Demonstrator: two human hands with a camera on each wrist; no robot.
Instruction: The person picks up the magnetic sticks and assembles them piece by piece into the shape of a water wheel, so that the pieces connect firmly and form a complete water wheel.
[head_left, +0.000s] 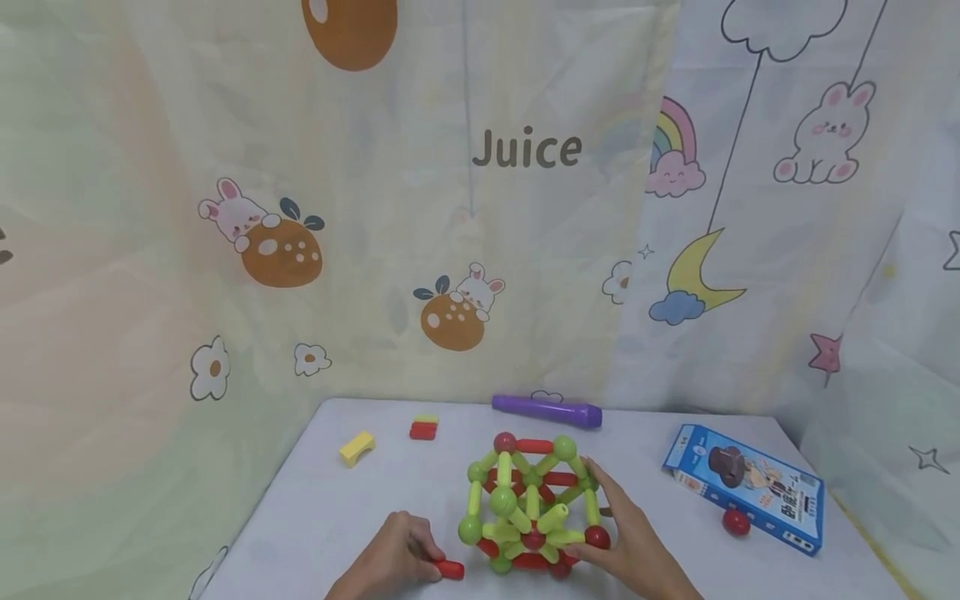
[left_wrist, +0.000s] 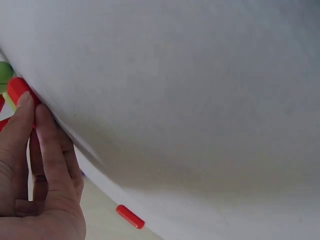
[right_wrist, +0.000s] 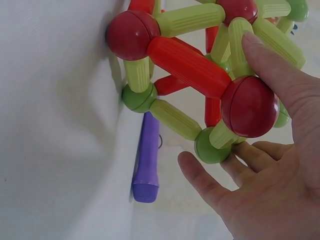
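A ball-and-rod magnetic toy structure, made of red and green balls joined by red and yellow-green rods, stands on the white table. My right hand holds its right side; in the right wrist view the thumb lies against a yellow-green rod, with fingers by a green ball. To the left of the structure, my left hand pinches a red magnetic rod between thumb and fingertips, low over the table. The same red rod shows in the left wrist view, its lower end hidden by the fingers.
A yellow arch-shaped block and small red and yellow rods lie at the back left. Behind the structure is a purple microphone-shaped tube. On the right lie a blue box and a loose red ball. Printed curtains surround the table.
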